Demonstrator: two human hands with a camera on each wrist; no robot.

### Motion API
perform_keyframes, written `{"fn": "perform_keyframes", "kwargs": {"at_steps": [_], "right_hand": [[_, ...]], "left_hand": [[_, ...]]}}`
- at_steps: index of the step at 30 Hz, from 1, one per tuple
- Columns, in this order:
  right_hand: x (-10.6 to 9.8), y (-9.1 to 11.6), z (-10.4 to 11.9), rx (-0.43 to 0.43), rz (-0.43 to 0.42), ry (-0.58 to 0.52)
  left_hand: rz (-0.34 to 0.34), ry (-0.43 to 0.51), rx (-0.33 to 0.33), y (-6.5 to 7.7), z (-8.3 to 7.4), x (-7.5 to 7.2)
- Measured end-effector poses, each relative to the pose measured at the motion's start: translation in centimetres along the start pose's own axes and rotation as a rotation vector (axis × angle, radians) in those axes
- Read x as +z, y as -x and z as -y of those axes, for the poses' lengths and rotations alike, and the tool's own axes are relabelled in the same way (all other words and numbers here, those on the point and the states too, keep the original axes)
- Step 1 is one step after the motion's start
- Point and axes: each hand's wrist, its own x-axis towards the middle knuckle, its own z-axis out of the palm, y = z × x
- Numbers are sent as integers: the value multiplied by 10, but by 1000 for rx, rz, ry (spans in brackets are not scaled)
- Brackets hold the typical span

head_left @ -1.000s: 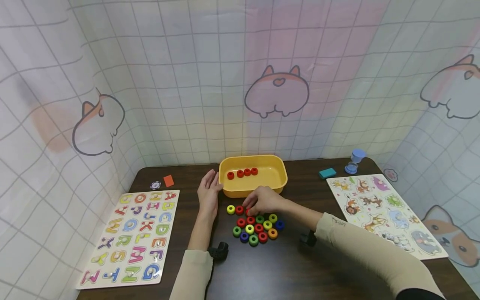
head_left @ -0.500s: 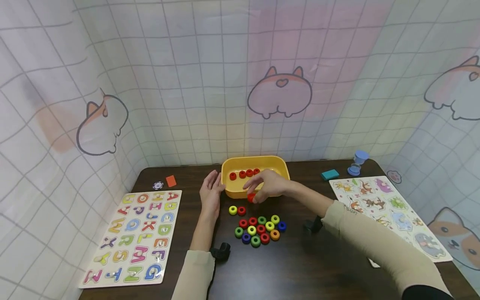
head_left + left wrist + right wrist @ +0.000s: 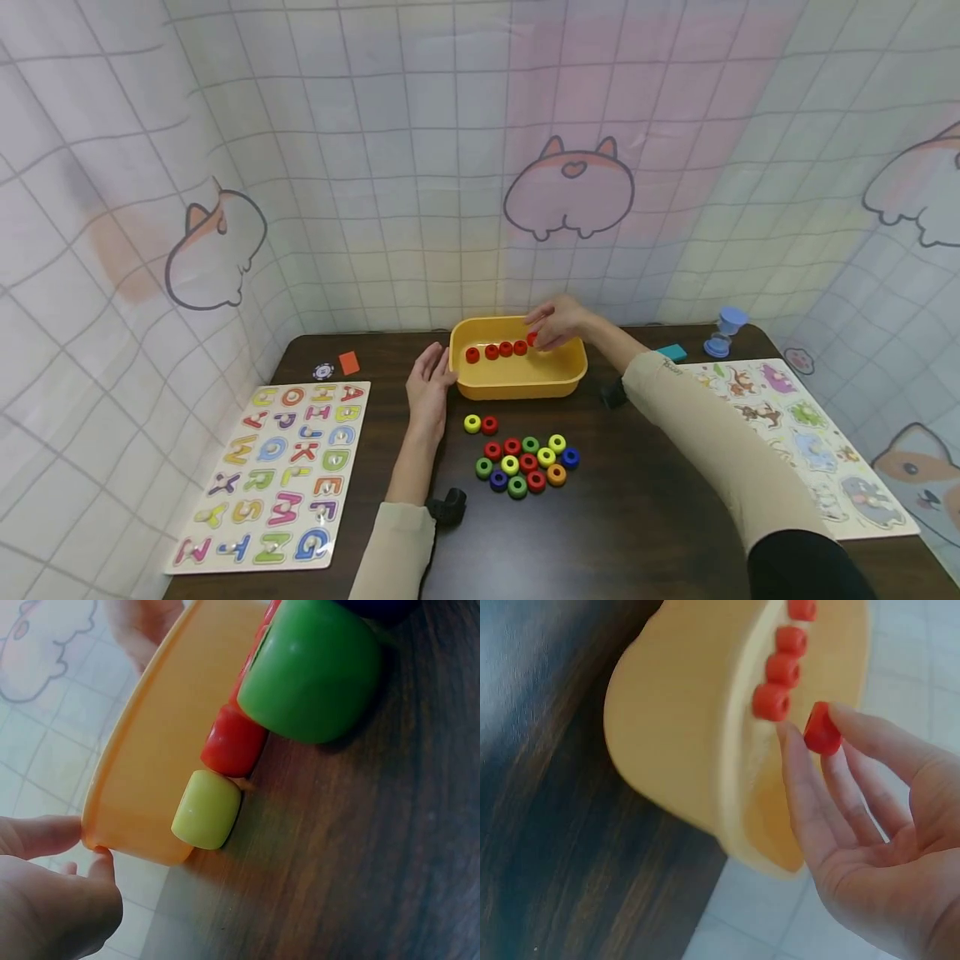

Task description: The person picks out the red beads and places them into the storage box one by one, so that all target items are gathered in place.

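Observation:
My right hand (image 3: 557, 323) is over the right part of a yellow plastic tub (image 3: 517, 390). Between thumb and fingertips it pinches a red bead (image 3: 823, 729) with a hole through it. Several more red beads (image 3: 506, 349) stand in a row inside the tub, just left of that hand. Beside the tub's left end is my left hand (image 3: 427, 392), its fingers extended and touching the rim at the corner, as the left wrist view (image 3: 60, 900) also shows. In front of the tub lie loose beads in red, green (image 3: 517, 487), yellow (image 3: 472, 424), blue and orange.
An alphabet puzzle board (image 3: 273, 475) lies on the left, with a poker chip (image 3: 323, 372) and an orange square (image 3: 348, 362) behind it. To the right are an animal puzzle board (image 3: 817, 442), a teal block (image 3: 672, 352) and a blue sand timer (image 3: 724, 332). A curtain hangs behind.
The right hand has picked a red bead from the loose group and carried it up and over the tub, to the right end of the row. The left hand stays beside the tub.

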Motion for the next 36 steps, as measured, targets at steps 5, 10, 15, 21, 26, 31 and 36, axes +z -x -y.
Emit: {"fn": "perform_keyframes", "kwargs": {"at_steps": [5,10,15,21,26,31,36], "right_hand": [[2,-15,-11,25,-82,101],[9,-26,-20,33,-134,191],[15,-26,-23,28,-137,205],[15,-6,-10,-25,-94,210],[16,19,8,-133,-8,182],[35,43,24,-198,189,162],[61,57,24,-192,399,184]], "left_hand": [[-1,6,10,1,-2,1],[14,20,10,0,-2,1],[4,6,5,1,-1,1],[3,7,-2,0,-3,-1],[2,18,-5,-1,-1,0],[1,25,0,-1,0,-1],[22,36,34,-1,3,-1]]}}
